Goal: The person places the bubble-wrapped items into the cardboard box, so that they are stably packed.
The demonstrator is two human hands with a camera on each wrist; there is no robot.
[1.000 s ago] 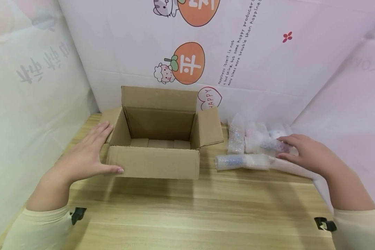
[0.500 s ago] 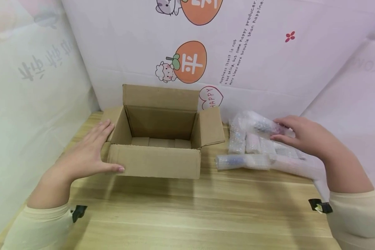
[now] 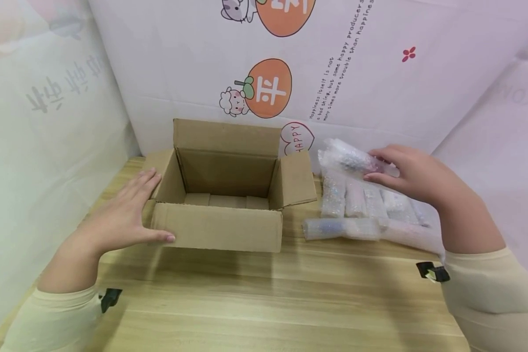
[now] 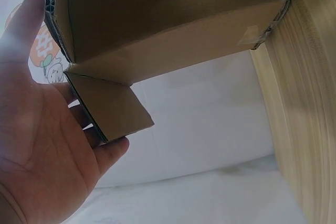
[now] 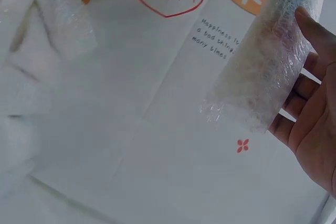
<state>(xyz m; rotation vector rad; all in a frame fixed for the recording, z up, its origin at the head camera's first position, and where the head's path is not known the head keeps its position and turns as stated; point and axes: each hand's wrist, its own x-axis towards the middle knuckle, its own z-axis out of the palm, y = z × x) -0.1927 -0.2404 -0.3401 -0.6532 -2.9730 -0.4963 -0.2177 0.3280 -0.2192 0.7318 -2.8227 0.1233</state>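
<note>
1. We see the cardboard box with its top wide open; its right flap sticks out.
2. The wrapped rolls lie right of it.
3. The left hand, fingers spread, touches the box's left side.
4. The right hand, nearer, pinches a bubble-wrapped roll near its right end.
5. We see that roll right of the box, sideways, free end pointing left.
</note>
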